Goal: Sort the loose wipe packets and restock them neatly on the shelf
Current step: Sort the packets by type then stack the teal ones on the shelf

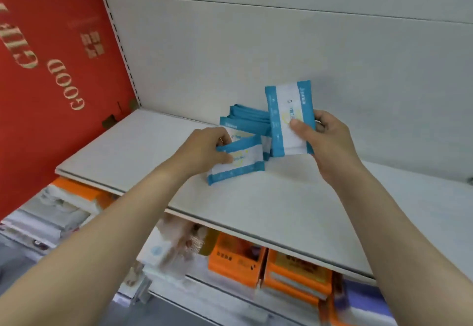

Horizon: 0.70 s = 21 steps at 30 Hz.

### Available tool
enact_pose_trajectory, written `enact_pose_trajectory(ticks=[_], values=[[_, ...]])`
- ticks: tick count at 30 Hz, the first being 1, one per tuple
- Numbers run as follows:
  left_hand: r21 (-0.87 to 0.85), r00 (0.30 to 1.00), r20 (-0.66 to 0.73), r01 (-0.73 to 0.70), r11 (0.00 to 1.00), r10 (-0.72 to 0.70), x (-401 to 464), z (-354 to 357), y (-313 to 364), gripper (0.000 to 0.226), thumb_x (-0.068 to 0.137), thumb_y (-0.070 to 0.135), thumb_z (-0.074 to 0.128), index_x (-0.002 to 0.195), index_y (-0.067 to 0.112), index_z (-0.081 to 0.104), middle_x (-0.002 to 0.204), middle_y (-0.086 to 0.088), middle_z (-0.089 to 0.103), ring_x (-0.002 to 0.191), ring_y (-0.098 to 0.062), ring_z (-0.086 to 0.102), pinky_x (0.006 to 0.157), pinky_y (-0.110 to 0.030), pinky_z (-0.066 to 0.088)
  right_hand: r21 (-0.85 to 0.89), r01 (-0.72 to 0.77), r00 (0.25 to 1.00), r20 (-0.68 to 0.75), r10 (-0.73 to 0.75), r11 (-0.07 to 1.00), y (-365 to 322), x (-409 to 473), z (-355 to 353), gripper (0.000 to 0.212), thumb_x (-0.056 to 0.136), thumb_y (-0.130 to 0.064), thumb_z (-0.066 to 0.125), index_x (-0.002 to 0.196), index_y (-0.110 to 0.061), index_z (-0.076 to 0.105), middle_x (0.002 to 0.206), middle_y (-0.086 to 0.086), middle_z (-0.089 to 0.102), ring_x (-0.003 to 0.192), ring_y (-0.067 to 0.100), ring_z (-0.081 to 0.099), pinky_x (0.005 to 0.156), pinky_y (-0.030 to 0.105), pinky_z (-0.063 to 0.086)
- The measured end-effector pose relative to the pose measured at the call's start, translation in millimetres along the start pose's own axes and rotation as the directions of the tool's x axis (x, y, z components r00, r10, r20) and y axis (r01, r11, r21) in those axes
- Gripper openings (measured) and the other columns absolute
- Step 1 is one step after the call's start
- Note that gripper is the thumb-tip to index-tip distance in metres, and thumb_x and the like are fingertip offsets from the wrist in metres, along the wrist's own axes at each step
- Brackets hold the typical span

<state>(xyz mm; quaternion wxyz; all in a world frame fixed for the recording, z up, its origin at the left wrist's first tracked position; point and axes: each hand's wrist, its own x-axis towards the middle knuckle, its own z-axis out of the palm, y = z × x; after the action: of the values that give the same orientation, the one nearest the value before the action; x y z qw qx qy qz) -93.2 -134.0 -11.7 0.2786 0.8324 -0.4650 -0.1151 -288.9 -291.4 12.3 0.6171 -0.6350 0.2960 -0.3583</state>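
Two hands each pinch one wipe packet above shelf

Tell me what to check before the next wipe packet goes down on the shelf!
1. Right hand has a firm hold on the upright packet: ok, thumb across its front.
2. Left hand holds the tilted packet: ok, pinched at its left end.
3. Bare shelf space for a neat row: ok.
4. Packets behind are tidy: not ok, they lean and overlap.
5. Both held packets face the same way: not ok, one upright, one tilted.
6. How many packets are in the pile: cannot tell.
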Motion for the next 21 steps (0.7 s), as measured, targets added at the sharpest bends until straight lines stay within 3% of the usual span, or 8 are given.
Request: enact_pose_trajectory(ticks=[2, 5, 8, 11, 15, 19, 21], values=[[0.129, 0.989, 0.029, -0.149, 0.980, 0.146, 28, -3, -7, 0.025, 0.076, 0.026, 0.079, 0.090, 0.027, 0.058, 0.094, 0.006, 0.061, 0.092, -0.016, 0.057, 0.076, -0.031, 0.046, -0.059, 0.021, 0.999, -0.041, -0.023, 0.998, 1, 7, 0, 0.035, 0.084, -0.018, 0.077, 0.116, -0.015, 0.064, 0.105, -0.001, 0.075, 0.095, 0.017, 0.072, 0.083, 0.035, 0.059], [0.264, 0.920, 0.063, -0.390, 0.882, 0.388, 60, -8, -7, 0.024, 0.079, 0.026, 0.077, 0.097, 0.022, 0.060, 0.095, 0.005, 0.052, 0.094, -0.016, 0.046, 0.077, -0.034, 0.043, -0.168, 0.041, 0.992, -0.110, -0.060, 0.985, -2, 11, 1, 0.031, 0.083, -0.020, 0.078, 0.111, -0.019, 0.066, 0.103, -0.002, 0.073, 0.092, 0.016, 0.071, 0.077, 0.031, 0.059], [0.329, 0.859, 0.037, -0.492, 0.806, 0.510, 77, -10, -7, 0.028, 0.079, 0.027, 0.075, 0.098, 0.021, 0.055, 0.097, 0.007, 0.053, 0.092, -0.015, 0.044, 0.071, -0.030, 0.038, -0.261, 0.073, 0.987, -0.117, -0.107, 0.963, -10, 12, 3, 0.027, 0.081, -0.017, 0.079, 0.106, -0.021, 0.068, 0.100, 0.000, 0.074, 0.086, 0.015, 0.070, 0.073, 0.030, 0.056], [0.286, 0.853, 0.028, -0.507, 0.813, 0.522, 84, -10, -11, 0.038, 0.076, 0.033, 0.078, 0.101, 0.023, 0.050, 0.098, 0.010, 0.051, 0.095, -0.014, 0.044, 0.074, -0.029, 0.040, -0.412, 0.093, 0.983, -0.106, -0.149, 0.907, -18, 11, 9, 0.025, 0.079, -0.018, 0.081, 0.099, -0.026, 0.070, 0.098, -0.004, 0.072, 0.089, 0.016, 0.069, 0.077, 0.030, 0.057], [0.190, 0.852, -0.005, -0.513, 0.837, 0.523, 89, -14, -31, 0.049, 0.075, 0.039, 0.079, 0.113, 0.023, 0.052, 0.107, 0.009, 0.052, 0.100, -0.012, 0.044, 0.082, -0.027, 0.043, -0.696, 0.046, 0.992, -0.054, -0.117, 0.716, -20, 3, 30, 0.021, 0.078, -0.027, 0.082, 0.091, -0.034, 0.067, 0.091, -0.017, 0.068, 0.080, -0.002, 0.062, 0.063, 0.011, 0.046], [-0.018, 0.862, -0.190, -0.482, 0.876, 0.471, 90, -34, -55, 0.039, 0.095, 0.039, 0.054, 0.129, 0.019, 0.052, 0.123, 0.003, 0.054, 0.113, -0.011, 0.046, 0.095, -0.025, 0.039, -0.842, 0.135, 0.990, 0.131, -0.045, 0.522, -3, 0, 65, 0.026, 0.078, -0.031, 0.081, 0.097, -0.036, 0.063, 0.102, -0.012, 0.051, 0.090, 0.003, 0.054, 0.077, 0.013, 0.042], [-0.047, 0.867, -0.187, -0.478, 0.877, 0.463, 88, -41, -60, 0.047, 0.097, 0.046, 0.046, 0.136, 0.020, 0.047, 0.132, 0.004, 0.052, 0.122, -0.012, 0.045, 0.099, -0.024, 0.035, -0.865, 0.195, 0.981, 0.168, -0.099, 0.461, 9, 4, 82, 0.030, 0.077, -0.028, 0.081, 0.104, -0.030, 0.066, 0.104, -0.007, 0.050, 0.095, 0.010, 0.051, 0.084, 0.020, 0.042]])
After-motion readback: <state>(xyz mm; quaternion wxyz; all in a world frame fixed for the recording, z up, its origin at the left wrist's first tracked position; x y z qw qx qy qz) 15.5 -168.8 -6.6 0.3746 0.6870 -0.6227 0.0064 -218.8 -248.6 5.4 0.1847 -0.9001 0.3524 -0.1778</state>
